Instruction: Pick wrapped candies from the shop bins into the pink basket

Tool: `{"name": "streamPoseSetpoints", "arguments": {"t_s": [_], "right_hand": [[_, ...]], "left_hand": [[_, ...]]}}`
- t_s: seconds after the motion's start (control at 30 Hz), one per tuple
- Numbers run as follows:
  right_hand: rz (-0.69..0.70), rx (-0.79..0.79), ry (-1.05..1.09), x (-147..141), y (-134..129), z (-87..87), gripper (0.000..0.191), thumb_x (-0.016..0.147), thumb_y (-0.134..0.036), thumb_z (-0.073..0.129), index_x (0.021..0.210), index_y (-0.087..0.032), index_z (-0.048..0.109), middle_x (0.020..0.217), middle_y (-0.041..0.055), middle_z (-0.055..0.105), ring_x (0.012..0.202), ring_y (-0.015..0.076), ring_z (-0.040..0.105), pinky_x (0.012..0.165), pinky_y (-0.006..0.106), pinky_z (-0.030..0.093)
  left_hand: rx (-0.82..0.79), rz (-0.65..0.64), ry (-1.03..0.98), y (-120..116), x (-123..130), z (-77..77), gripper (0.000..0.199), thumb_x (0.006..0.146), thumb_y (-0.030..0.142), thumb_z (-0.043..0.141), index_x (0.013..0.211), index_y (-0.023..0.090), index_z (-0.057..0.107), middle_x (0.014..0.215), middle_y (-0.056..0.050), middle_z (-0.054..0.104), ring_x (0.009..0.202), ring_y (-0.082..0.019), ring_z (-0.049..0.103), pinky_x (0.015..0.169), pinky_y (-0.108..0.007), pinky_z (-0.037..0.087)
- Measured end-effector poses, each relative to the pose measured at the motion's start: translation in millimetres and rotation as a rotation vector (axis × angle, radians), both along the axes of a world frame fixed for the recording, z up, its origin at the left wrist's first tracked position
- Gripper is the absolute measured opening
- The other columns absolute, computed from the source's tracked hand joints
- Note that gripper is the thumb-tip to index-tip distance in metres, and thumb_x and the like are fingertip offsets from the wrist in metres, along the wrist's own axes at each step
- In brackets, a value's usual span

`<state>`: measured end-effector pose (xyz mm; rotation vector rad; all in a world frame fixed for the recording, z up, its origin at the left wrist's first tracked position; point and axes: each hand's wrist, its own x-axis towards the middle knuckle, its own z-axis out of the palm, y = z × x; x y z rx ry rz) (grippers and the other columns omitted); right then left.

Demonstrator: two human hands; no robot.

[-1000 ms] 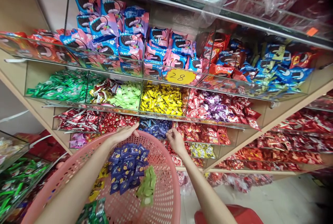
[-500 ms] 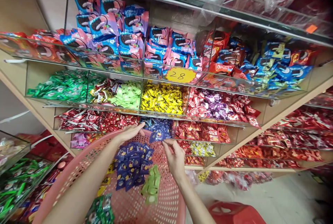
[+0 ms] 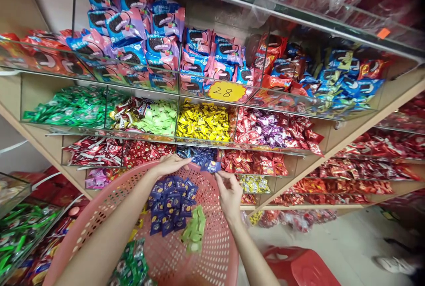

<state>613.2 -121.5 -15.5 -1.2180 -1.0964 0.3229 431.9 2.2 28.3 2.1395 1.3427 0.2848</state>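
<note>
A pink perforated plastic basket (image 3: 79, 219) is tilted below the shelves. Inside it lie a pile of dark blue candy packets (image 3: 171, 206), a light green candy strip (image 3: 195, 228) and green packets (image 3: 133, 261); some yellow ones are partly hidden by my left forearm. My right hand (image 3: 230, 191) pinches the edge of a dark blue candy packet (image 3: 210, 166) between thumb and forefinger, at the front of the blue candy compartment (image 3: 199, 154). Over the basket's far rim, my left hand (image 3: 171, 165) reaches to that compartment with fingers stretched out, holding nothing that I can see.
Glass-fronted shelves hold yellow candies (image 3: 204, 122), green candies (image 3: 73, 106), red packets (image 3: 237, 162) and cookie packs (image 3: 126, 29). A yellow price tag (image 3: 227, 91) reads 28. A red plastic stool (image 3: 295, 264) stands on the floor at the lower right. A shoe (image 3: 393, 264) shows farther right.
The view has shifted slightly, so the shelves appear a little further left. Both hands have moved a little to the right in view, the right one still pinching the blue packet.
</note>
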Motion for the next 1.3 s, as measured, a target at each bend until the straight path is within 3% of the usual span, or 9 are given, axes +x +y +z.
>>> {"name": "streamPoseSetpoints", "arguments": {"t_s": [0.17,0.63,0.9,1.13,1.3], "right_hand": [[-0.032,0.02,-0.122,-0.6,-11.4,2.3,0.014,0.078,-0.026,0.056,0.087,-0.017,0.062,0.084,0.006,0.066,0.078,0.0163,0.061,0.075,0.031,0.048],[-0.075,-0.016,0.003,22.5,-34.3,-6.8,0.015,0.076,-0.028,0.058,0.085,-0.016,0.06,0.08,0.0051,0.064,0.075,0.0156,0.061,0.072,0.03,0.048],[-0.124,-0.046,-0.03,35.3,-45.0,-9.0,0.014,0.077,-0.028,0.057,0.083,-0.016,0.06,0.079,0.0056,0.064,0.074,0.0155,0.06,0.07,0.03,0.049],[-0.175,-0.004,0.001,47.3,-47.7,-9.9,0.014,0.076,-0.028,0.058,0.083,-0.015,0.06,0.08,0.0062,0.065,0.074,0.0157,0.06,0.071,0.031,0.05],[-0.164,0.006,-0.064,51.3,-58.4,2.7,0.012,0.077,-0.027,0.057,0.083,-0.017,0.061,0.08,0.0062,0.065,0.076,0.0167,0.061,0.074,0.033,0.049]], "left_hand": [[0.008,-0.044,0.008,-0.3,9.0,-2.0,0.057,0.074,0.069,0.028,0.069,0.031,0.07,0.096,0.003,0.064,0.102,-0.025,0.049,0.1,-0.042,0.017],[0.005,-0.177,0.063,-4.2,45.4,-13.9,0.062,0.072,0.073,0.025,0.072,0.031,0.07,0.077,0.001,0.067,0.089,-0.025,0.054,0.091,-0.039,0.026],[0.011,-0.211,0.049,-2.3,64.0,-20.0,0.061,0.072,0.072,0.025,0.071,0.032,0.07,0.083,0.002,0.066,0.097,-0.025,0.052,0.094,-0.038,0.023],[0.027,-0.256,0.028,-2.6,80.7,-20.4,0.061,0.074,0.07,0.026,0.071,0.03,0.071,0.078,0.001,0.066,0.09,-0.023,0.054,0.093,-0.036,0.025],[0.028,-0.273,0.006,-4.6,92.2,-22.1,0.06,0.073,0.069,0.027,0.071,0.029,0.071,0.074,0.001,0.066,0.088,-0.022,0.054,0.093,-0.034,0.025]]}}
